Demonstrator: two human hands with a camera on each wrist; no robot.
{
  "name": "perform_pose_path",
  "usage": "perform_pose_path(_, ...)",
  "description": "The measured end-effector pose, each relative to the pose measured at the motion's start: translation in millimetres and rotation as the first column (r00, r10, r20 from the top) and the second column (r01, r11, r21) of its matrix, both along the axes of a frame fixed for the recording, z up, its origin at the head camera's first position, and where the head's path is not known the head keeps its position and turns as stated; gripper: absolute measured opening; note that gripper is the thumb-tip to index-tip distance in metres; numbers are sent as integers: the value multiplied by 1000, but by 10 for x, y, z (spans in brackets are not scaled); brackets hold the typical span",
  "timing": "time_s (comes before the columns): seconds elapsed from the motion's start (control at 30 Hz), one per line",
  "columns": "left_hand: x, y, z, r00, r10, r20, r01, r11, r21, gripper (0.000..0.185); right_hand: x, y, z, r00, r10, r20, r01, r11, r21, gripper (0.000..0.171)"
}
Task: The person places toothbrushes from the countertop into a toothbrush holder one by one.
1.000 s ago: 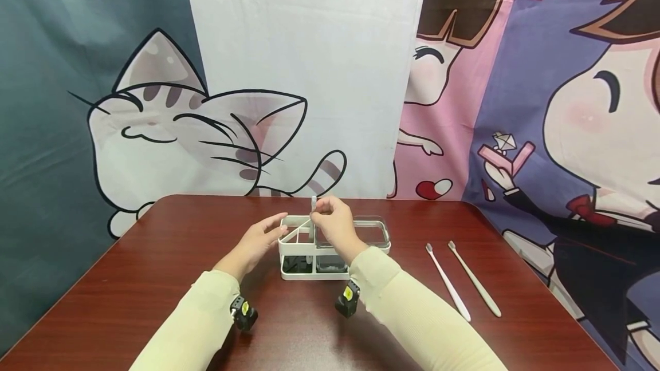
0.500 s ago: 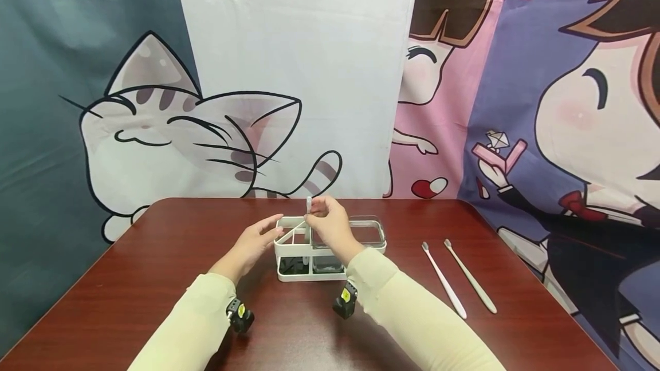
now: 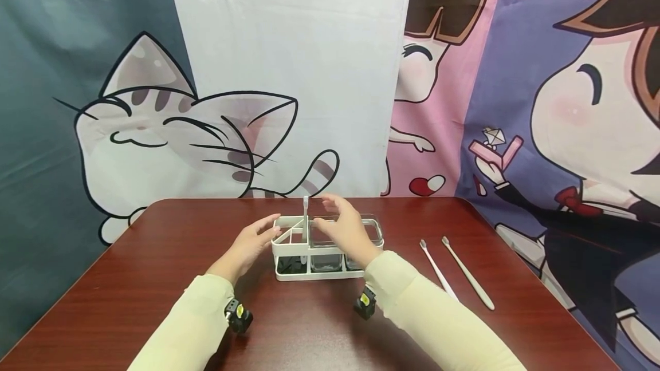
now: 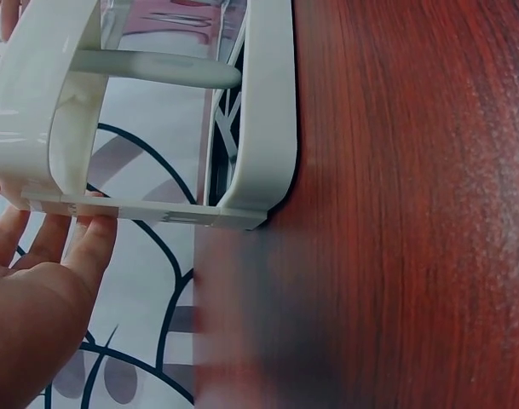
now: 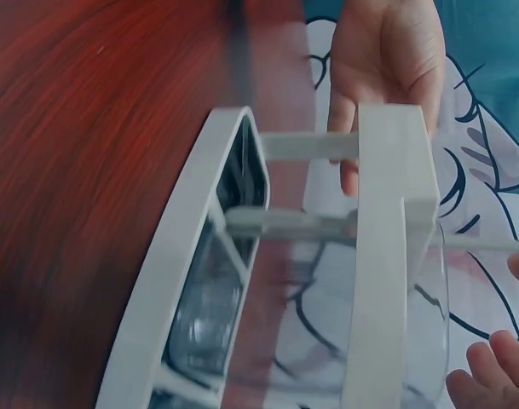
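Note:
A white toothbrush holder (image 3: 291, 250) with an upper and a lower frame stands on the table. One toothbrush (image 3: 305, 214) is upright in its left part, bristles up; its handle (image 4: 165, 68) reaches down to the dark base in the left wrist view. My left hand (image 3: 247, 249) rests its fingertips against the holder's left end, fingers fairly straight. My right hand (image 3: 352, 232) hovers just right of the toothbrush, thumb and fingers spread apart, holding nothing. Clear cups (image 3: 326, 263) sit in the middle and right sections, partly hidden by the right hand.
Two more toothbrushes, one pinkish white (image 3: 437, 269) and one cream (image 3: 468, 272), lie side by side on the reddish-brown table (image 3: 319, 331) to the right. The right sleeve covers the pinkish one's lower end. A printed cartoon curtain (image 3: 309, 73) hangs behind the table.
My right hand has let go of the upright toothbrush and drawn back to the right, its fingers opening. The left hand has stayed at the holder's end. The head view has shifted slightly.

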State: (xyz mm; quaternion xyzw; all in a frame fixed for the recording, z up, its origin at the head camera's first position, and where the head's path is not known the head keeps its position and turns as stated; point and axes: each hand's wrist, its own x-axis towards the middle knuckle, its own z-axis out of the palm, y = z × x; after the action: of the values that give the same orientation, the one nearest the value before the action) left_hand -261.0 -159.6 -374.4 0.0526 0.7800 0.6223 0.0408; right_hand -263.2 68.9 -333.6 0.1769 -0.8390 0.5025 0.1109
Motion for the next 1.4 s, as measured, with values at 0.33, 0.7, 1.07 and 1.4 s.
perform_pose_path(0.33, -12, -25, -18, 1000, 7, 19, -7, 1000, 7, 52, 8, 301, 63, 994, -63, -94, 82, 971, 224, 60)
perform_pose_path(0.7, -15, -8, -17, 1000, -8, 22, 8, 1000, 30, 51, -19, 625, 76, 981, -114, -159, 161, 933, 323, 61)
perform_pose_path(1.07, -25, -20, -32, 1000, -24, 2, 24, 1000, 1, 52, -104, 913, -20, 972, -163, -167, 210, 921, 327, 63)
perform_pose_path(1.4, -20, -5, 1, 1000, -12, 17, 12, 1000, 6, 52, -186, 1153, -103, 967, -230, -107, 249, 937, 243, 60)
